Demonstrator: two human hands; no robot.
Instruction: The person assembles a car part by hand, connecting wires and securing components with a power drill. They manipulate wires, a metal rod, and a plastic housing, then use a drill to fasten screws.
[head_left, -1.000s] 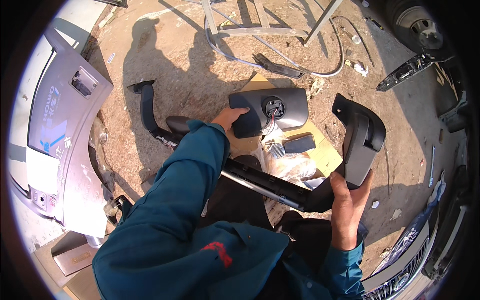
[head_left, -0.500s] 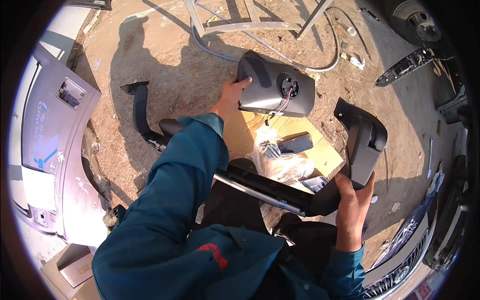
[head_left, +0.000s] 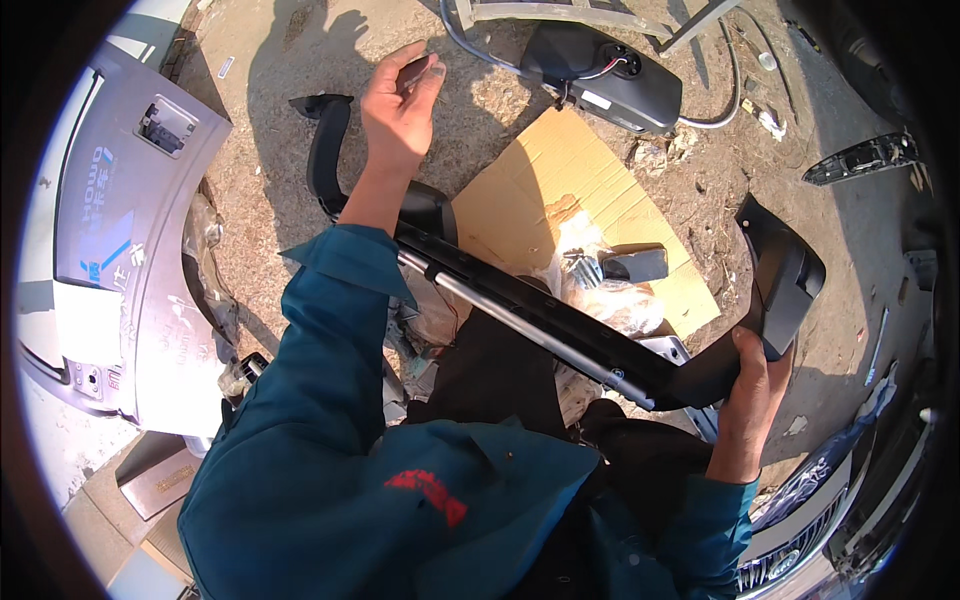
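Note:
My right hand [head_left: 752, 405] is wrapped round the lower right end of a long black vehicle mirror bracket [head_left: 590, 335], just below its bent end cap. The bracket slants across my lap, and its curved far-left arm [head_left: 328, 155] rises beyond my left forearm. My left hand [head_left: 402, 112] is in the air near that arm, thumb and fingers apart and loosely curled, with nothing visible in it. A black mirror housing [head_left: 560, 65] lies on the ground ahead, its round socket and red and white wires facing up.
Flattened cardboard [head_left: 515, 175] lies in front, bearing a dark phone [head_left: 636, 265], a clear plastic bag [head_left: 620, 305] and small metal parts. A pale vehicle panel [head_left: 150, 250] stands at left. At the top are a metal frame [head_left: 560, 12] and a grey hose [head_left: 735, 75]; at lower right, a grille [head_left: 800, 550].
My left hand has let go of the mirror housing, now on the ground farther away, and has moved up and left. My right hand still holds the bracket. The view has shifted.

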